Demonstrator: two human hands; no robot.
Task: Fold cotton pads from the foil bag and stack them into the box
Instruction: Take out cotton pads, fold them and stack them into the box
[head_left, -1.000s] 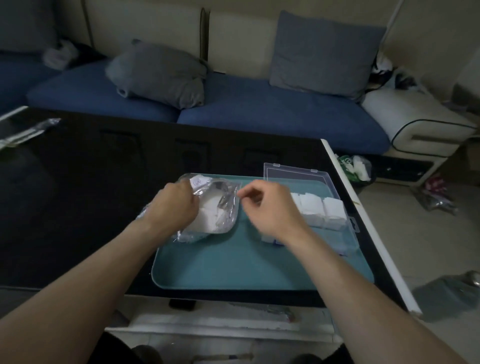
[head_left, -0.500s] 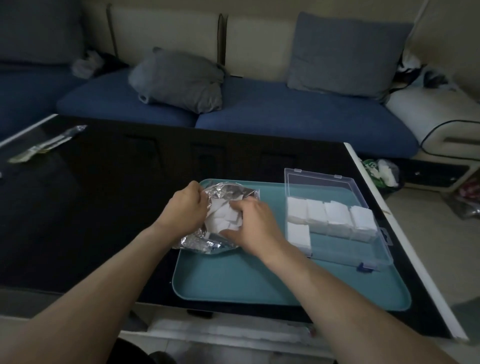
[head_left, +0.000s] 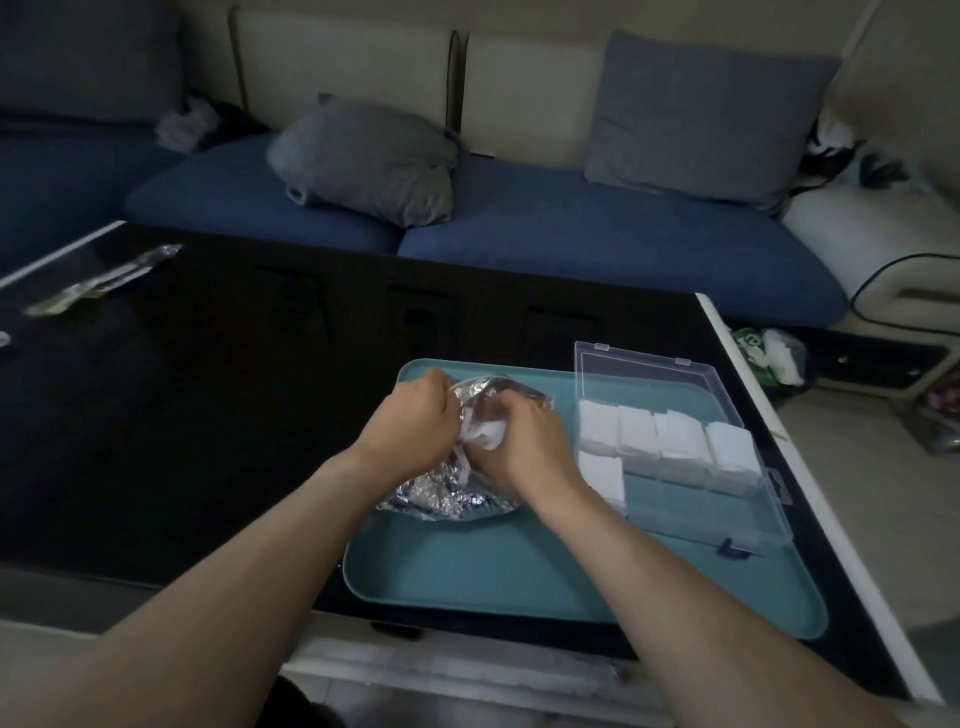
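Observation:
A crinkled silver foil bag (head_left: 447, 499) lies on the left part of a teal tray (head_left: 519, 582). My left hand (head_left: 410, 421) grips the bag's upper edge. My right hand (head_left: 519, 447) is at the bag's mouth, fingers curled round white cotton pads (head_left: 488, 434). To the right on the tray stands a clear plastic box (head_left: 670, 519) with its lid open at the back. Inside it, several stacks of folded white pads (head_left: 675, 441) fill a row, and one more stack (head_left: 600, 470) sits in front at the left.
The tray sits on a black glossy table (head_left: 208, 415) with a white right edge. A plastic-wrapped item (head_left: 104, 280) lies at the table's far left. Behind is a blue sofa (head_left: 571, 239) with grey cushions. A bag of litter (head_left: 769, 353) is on the floor to the right.
My right hand moved from above the tray into the foil bag's mouth and closed on cotton pads. My left hand kept hold of the bag. The view shifted left.

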